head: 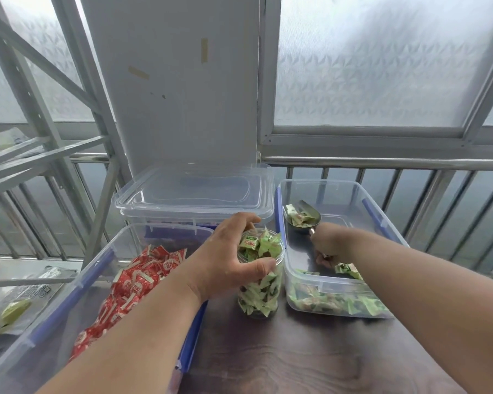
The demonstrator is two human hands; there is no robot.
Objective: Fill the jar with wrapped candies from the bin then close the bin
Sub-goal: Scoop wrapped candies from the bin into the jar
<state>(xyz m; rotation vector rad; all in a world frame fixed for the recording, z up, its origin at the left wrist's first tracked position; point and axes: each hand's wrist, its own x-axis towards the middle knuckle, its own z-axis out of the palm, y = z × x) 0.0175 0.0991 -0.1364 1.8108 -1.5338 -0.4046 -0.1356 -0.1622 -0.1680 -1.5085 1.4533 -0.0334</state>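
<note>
Candies in green wrappers point(261, 245) heap above the rim of a clear plastic jar point(264, 297), which stands upright on the dark wood-grain table point(310, 351) between two clear bins. From the head camera, the left hand point(228, 260) wraps the upper part of the jar, thumb across the near side and fingers curled round the far side by the rim. The right hand point(329, 247) reaches into the clear bin point(339, 297) just right of the jar and grips the handle of a metal scoop point(303, 218); the scoop bowl is raised toward the bin's back and holds a few green-wrapped candies. More green candies point(339, 304) lie along the bin's near end, and a couple rest just beside the right hand. This bin has blue latches on its long sides and no lid on it.

Left of the jar sits a larger clear bin point(69, 280) with blue latches, open and holding red-wrapped candies point(131, 285). Behind it another clear bin carries stacked transparent lids point(194, 194). Past the table run a metal railing point(382, 163) and frosted window panes point(382, 66). At far left, a metal shelf point(26, 275) holds plastic packets.
</note>
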